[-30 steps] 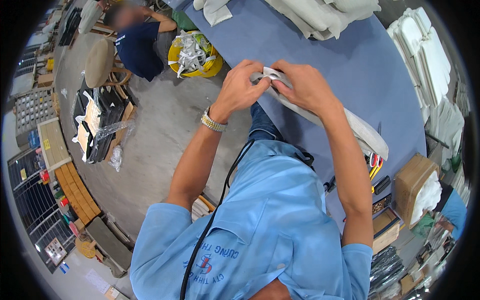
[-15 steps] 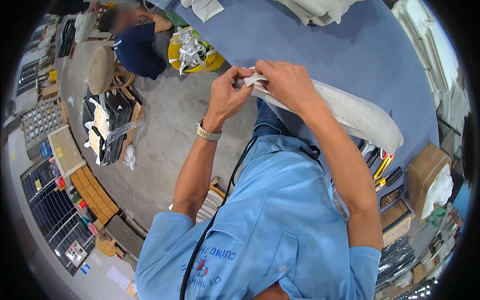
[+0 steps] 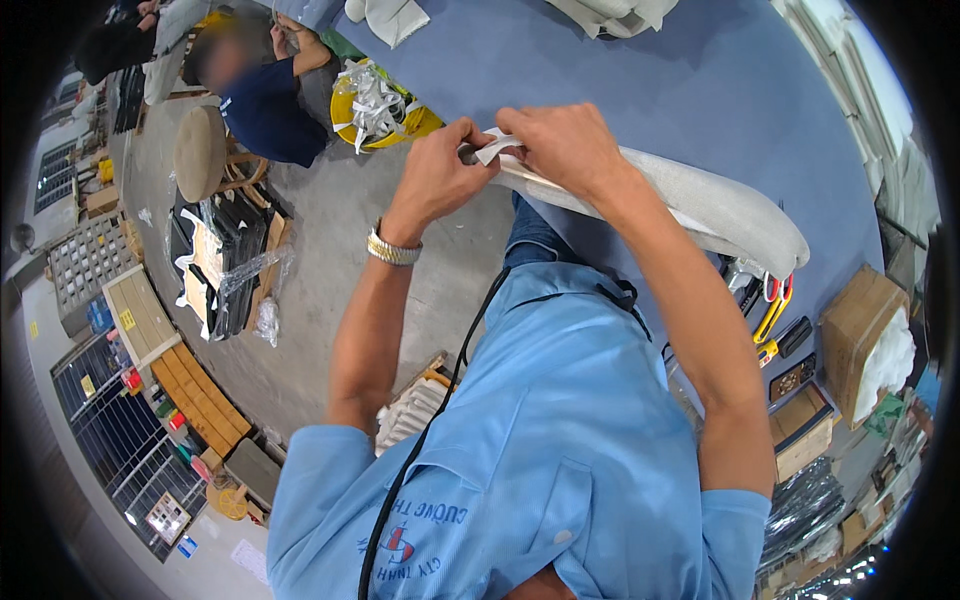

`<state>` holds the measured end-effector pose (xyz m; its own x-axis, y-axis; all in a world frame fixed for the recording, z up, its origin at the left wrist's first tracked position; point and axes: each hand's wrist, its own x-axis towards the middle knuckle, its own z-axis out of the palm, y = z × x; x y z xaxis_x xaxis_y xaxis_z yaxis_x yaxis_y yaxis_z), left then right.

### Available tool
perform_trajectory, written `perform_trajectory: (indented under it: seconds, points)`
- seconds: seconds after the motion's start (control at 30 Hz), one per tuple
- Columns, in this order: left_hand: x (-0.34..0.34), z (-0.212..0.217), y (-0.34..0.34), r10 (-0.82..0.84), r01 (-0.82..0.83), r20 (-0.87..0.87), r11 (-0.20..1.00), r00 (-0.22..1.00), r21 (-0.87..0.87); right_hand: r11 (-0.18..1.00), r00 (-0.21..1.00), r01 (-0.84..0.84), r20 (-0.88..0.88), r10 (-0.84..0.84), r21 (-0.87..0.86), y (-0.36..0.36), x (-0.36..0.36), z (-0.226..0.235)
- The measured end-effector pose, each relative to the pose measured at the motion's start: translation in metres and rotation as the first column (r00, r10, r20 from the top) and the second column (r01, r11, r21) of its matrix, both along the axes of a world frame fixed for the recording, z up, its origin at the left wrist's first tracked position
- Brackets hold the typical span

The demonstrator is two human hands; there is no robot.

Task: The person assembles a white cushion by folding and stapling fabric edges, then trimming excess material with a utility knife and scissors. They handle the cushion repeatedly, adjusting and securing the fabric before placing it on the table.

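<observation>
A long padded piece covered in light grey fabric (image 3: 725, 205) lies along the near edge of the blue-grey table (image 3: 700, 95), its left end jutting past the edge. At that end a short white strip (image 3: 497, 148) sticks up between my hands. My left hand (image 3: 440, 175) is closed on the end of the piece, thumb and fingers pinched together. The fingertips of my right hand (image 3: 565, 150) pinch the white strip, and its forearm crosses over the padded piece. The exact grip of the fingertips is partly hidden.
Red and yellow-handled scissors (image 3: 775, 305) and a cutter lie at the right. Beyond them stands a cardboard box (image 3: 862, 335). A yellow basket of white scraps (image 3: 375, 105) is on the floor, near a seated person in dark blue (image 3: 270, 110). Stools and stacked panels stand left.
Both hands have shifted slightly left with the white strip, of which more shows. My left forearm has swung a little outward. The padded piece lies nearly as before.
</observation>
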<state>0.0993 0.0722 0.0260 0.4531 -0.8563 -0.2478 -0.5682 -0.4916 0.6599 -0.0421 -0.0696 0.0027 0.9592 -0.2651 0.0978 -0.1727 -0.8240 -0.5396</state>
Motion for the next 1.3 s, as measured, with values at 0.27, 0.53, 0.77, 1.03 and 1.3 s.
perform_trajectory:
  seconds: [0.27, 0.53, 0.77, 1.03, 1.3]
  points:
    - [-0.003, 0.008, 0.015, -0.190, 0.184, 0.025, 0.969, 0.981, 0.168, 0.973, 0.965, -0.036, -0.247, 0.093, 0.227, 0.021, -0.009, 0.016]
    - [0.017, -0.010, 0.016, -0.196, 0.196, 0.010, 0.980, 0.981, 0.023, 1.000, 0.981, -0.006, -0.192, 0.004, -0.011, 0.034, -0.003, -0.007]
    - [0.019, -0.003, 0.012, -0.161, 0.166, -0.061, 0.982, 0.985, 0.087, 0.997, 0.989, -0.028, -0.149, 0.017, -0.074, 0.028, 0.001, -0.014]
    - [0.034, -0.016, 0.014, -0.152, 0.169, -0.304, 0.985, 0.941, 0.027, 0.998, 0.994, -0.010, -0.112, 0.004, -0.060, 0.030, 0.005, -0.005]
    - [0.039, -0.016, 0.013, -0.092, 0.125, -0.434, 0.991, 0.896, 0.046, 0.997, 0.994, -0.053, -0.097, 0.047, -0.061, 0.018, 0.006, -0.014]
